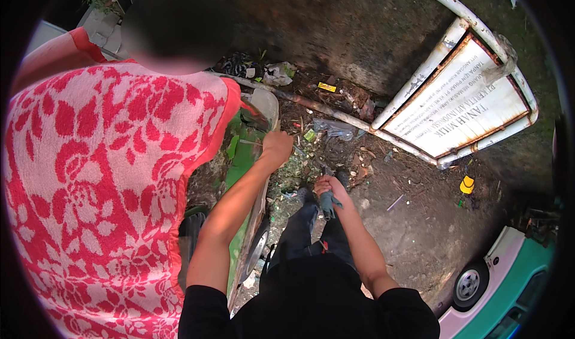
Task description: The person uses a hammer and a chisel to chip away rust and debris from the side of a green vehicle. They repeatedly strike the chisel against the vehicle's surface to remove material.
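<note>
Gripping grey-green cloth (328, 206) in right hand (333, 187), bunched over my legs (300, 224). Left hand (278, 148) curling by edge of green panel (242, 162), can't tell if holding anything. Cloth hanging apart from panel; not seeing how much is done or left, tbh.

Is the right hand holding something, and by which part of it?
The right hand grips a grey cloth by a bunched part; which end is unclear.

A crumpled grey-green cloth (327, 204) is bunched in the right hand (333, 187); a long green panel (242, 161) slants beside the left hand (278, 148).
</note>
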Demonstrator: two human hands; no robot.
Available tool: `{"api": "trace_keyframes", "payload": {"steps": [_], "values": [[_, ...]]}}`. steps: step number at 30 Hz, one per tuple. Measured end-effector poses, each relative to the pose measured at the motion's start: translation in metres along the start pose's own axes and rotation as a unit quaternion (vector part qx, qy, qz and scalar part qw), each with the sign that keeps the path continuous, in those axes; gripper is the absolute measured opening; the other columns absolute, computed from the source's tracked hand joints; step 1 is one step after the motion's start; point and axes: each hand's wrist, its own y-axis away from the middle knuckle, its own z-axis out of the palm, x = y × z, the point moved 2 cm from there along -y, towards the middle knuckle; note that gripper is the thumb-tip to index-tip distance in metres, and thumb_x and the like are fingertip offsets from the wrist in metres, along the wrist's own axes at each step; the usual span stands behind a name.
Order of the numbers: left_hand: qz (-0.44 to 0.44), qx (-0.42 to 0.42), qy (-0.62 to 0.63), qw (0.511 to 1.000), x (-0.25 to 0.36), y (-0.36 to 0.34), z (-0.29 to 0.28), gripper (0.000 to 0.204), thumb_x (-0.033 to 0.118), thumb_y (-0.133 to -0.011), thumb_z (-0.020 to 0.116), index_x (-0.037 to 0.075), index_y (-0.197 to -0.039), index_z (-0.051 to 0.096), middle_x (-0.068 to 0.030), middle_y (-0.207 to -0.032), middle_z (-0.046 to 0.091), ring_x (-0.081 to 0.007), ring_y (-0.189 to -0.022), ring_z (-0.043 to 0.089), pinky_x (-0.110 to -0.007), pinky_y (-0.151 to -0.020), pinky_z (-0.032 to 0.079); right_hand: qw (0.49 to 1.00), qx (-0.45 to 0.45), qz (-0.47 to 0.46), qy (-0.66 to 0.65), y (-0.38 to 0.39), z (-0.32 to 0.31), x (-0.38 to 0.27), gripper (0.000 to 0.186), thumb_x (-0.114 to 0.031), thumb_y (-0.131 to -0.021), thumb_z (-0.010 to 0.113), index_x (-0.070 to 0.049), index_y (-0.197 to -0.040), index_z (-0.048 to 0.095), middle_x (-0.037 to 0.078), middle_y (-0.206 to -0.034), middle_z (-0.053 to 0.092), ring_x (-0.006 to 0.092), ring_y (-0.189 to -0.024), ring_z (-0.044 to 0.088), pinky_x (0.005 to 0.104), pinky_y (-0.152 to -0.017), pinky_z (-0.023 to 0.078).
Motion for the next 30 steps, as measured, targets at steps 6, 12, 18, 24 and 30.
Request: {"api": "trace_keyframes", "payload": {"steps": [6,12,18,24,30], "values": [[0.003,0.009,-0.036,0.999,-0.006,0.002,0.010,0.027,0.016,-0.079,0.074,0.011,-0.105,0.075,-0.0093,-0.117,0.070,-0.0247,-0.103,0.071,-0.035,-0.084,0.055,1.000,0.001,0.006,-0.002,-0.002,0.004,-0.002,0.018,-0.001,-0.092,0.044,-0.007,-0.075,0.042,-0.002,-0.061,0.039,0.0065,-0.046,0.040,0.0234,-0.044,0.037],[0.013,0.003,-0.016,1.000,-0.003,0.005,-0.005,0.028,0.017,-0.077,0.075,0.009,-0.104,0.075,-0.0107,-0.110,0.072,-0.0277,-0.101,0.071,-0.037,-0.082,0.057,1.000,-0.008,0.014,0.011,-0.007,0.016,0.011,0.019,-0.001,-0.092,0.044,-0.008,-0.074,0.042,-0.003,-0.061,0.038,0.0065,-0.047,0.039,0.0234,-0.045,0.037],[0.009,0.023,-0.036,0.999,-0.002,0.010,-0.005,0.024,0.017,-0.080,0.073,0.011,-0.103,0.076,-0.0092,-0.110,0.073,-0.0253,-0.101,0.072,-0.035,-0.081,0.057,0.991,-0.030,0.065,0.115,0.004,0.035,0.022,0.023,-0.003,-0.094,0.044,-0.011,-0.072,0.040,-0.004,-0.061,0.038,0.0049,-0.046,0.037,0.0215,-0.042,0.035],[0.010,-0.013,-0.035,0.999,0.001,0.012,-0.011,0.026,0.017,-0.081,0.073,0.011,-0.107,0.075,-0.0086,-0.113,0.072,-0.0254,-0.104,0.071,-0.036,-0.083,0.057,1.000,-0.003,0.020,0.012,-0.002,0.033,0.029,0.018,-0.002,-0.094,0.043,-0.009,-0.078,0.042,-0.004,-0.061,0.036,0.0044,-0.045,0.036,0.0210,-0.041,0.035],[0.011,-0.017,-0.044,0.999,0.002,0.014,-0.013,0.025,0.016,-0.081,0.072,0.011,-0.105,0.076,-0.0087,-0.112,0.073,-0.0256,-0.104,0.071,-0.036,-0.083,0.057,1.000,0.024,0.000,-0.013,0.007,0.030,0.014,0.015,-0.001,-0.093,0.043,-0.008,-0.080,0.044,-0.004,-0.061,0.037,0.0058,-0.043,0.035,0.0222,-0.040,0.034]]}}
